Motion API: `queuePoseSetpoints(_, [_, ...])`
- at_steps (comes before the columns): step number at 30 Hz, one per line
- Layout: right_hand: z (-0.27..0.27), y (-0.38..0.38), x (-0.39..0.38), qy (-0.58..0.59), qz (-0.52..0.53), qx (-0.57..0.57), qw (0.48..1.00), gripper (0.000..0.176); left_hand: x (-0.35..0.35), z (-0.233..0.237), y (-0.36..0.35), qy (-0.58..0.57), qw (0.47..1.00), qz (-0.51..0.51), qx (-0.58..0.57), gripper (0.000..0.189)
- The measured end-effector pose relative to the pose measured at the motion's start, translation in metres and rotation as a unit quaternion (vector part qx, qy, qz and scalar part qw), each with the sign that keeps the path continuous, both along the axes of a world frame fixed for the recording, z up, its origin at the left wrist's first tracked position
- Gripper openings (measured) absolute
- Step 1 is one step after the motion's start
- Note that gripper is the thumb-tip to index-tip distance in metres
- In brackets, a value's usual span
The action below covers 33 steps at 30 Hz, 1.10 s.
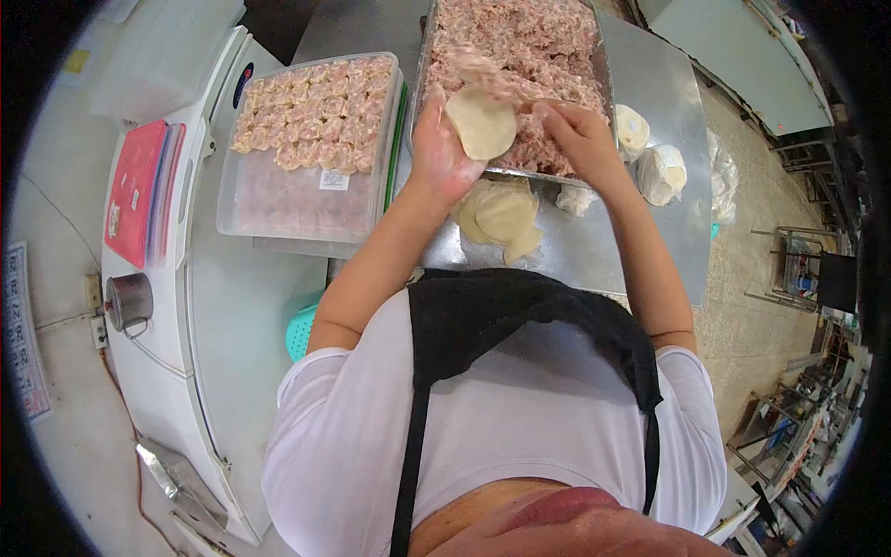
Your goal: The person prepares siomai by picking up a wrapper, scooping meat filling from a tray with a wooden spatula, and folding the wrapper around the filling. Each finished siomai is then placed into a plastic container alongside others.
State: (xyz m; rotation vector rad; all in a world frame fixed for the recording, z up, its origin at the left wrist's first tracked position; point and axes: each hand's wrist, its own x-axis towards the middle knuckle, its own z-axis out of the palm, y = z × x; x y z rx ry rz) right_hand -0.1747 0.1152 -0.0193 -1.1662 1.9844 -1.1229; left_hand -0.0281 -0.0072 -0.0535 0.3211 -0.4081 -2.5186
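Your left hand point(444, 153) is turned palm up and opened out beneath a round wrapper point(481, 125), which lies over the fingers near the lip of the tray point(610, 85). That flat support probably keeps the thin sheet from folding, and being so close to the meat point(566, 42) means anything that drops should fall back in. Your right hand point(577, 135) is over the near part of the tray, its fingers curled in; it seems to pinch something slim, but blur hides what, so I can't tell how firmly they close. Between the hands there is a smear of motion, perhaps some meat being moved. Just on your side of the tray, loose wrappers point(506, 215) lie overlapping on the counter point(594, 251), likely fanned so you can lift one without looking far. A small bag point(575, 199) sits to their right, and two wrapped stacks point(661, 174) stand beyond the tray's right side, the plastic perhaps guarding them from drying. On your left is the box point(306, 212), its far part filled with close rows of dumplings point(316, 113), packed snugly, it seems, to save room and hold each other upright.
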Motion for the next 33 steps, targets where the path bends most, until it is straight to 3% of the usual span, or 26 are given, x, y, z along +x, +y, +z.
queuePoseSetpoints(2, [-0.022,-0.005,0.009,0.133,-0.009,-0.106,0.985,0.034,-0.011,0.014,-0.008,0.023,0.999,0.014,0.017,0.065])
queuePoseSetpoints(4, [-0.038,0.002,0.006,0.202,0.013,-0.127,0.971,0.033,-0.012,0.018,-0.013,0.045,0.998,0.028,0.032,0.072])
queuePoseSetpoints(6, [-0.033,0.012,-0.003,0.271,0.035,-0.151,0.95,0.031,-0.008,0.02,-0.021,-0.006,0.998,0.039,0.042,0.077])
queuePoseSetpoints(8, [-0.002,0.029,-0.005,0.319,0.087,0.011,0.944,0.028,-0.009,0.015,-0.023,-0.047,0.996,0.073,0.018,0.077])
queuePoseSetpoints(9, [0.011,0.032,0.0,0.319,0.087,0.01,0.944,0.028,-0.009,0.011,-0.024,-0.089,0.99,0.108,-0.006,0.076])
queuePoseSetpoints(12, [0.021,0.031,0.005,0.364,0.039,0.008,0.931,0.024,-0.016,-0.002,-0.031,-0.075,0.993,0.088,0.023,0.075])
queuePoseSetpoints(15, [0.017,0.031,-0.006,0.435,0.094,0.007,0.895,0.025,-0.012,0.008,-0.021,-0.071,0.995,0.054,0.036,0.074])
queuePoseSetpoints(17, [0.06,0.04,0.0,0.483,0.112,0.141,0.857,0.027,-0.01,0.011,-0.022,-0.072,0.996,0.04,0.03,0.075])
queuePoseSetpoints(18, [0.06,0.041,0.004,0.483,0.114,0.139,0.857,0.027,-0.009,0.012,-0.021,-0.098,0.994,0.047,0.009,0.077])
queuePoseSetpoints(20, [0.054,0.042,0.009,0.435,0.063,-0.023,0.898,0.027,-0.011,0.013,-0.016,-0.125,0.991,0.054,-0.012,0.078])
queuePoseSetpoints(23, [0.009,0.037,-0.024,0.435,0.111,-0.017,0.893,0.026,-0.015,0.034,0.003,-0.109,0.992,0.054,-0.041,0.079])
queuePoseSetpoints(24, [0.03,0.044,-0.023,0.461,0.118,0.029,0.879,0.026,-0.017,0.031,0.002,-0.107,0.991,0.074,-0.03,0.079])
queuePoseSetpoints(27, [0.06,0.057,-0.011,0.45,0.108,0.021,0.886,0.026,-0.02,0.026,0.003,-0.116,0.987,0.101,-0.035,0.078])
queuePoseSetpoints(30, [0.027,0.044,-0.023,0.422,0.116,-0.047,0.898,0.028,-0.029,0.035,0.014,-0.136,0.984,0.101,-0.046,0.07])
queuePoseSetpoints(33, [0.026,0.051,-0.051,0.394,0.152,-0.082,0.903,0.031,-0.03,0.038,0.015,-0.106,0.98,0.162,0.034,0.057])
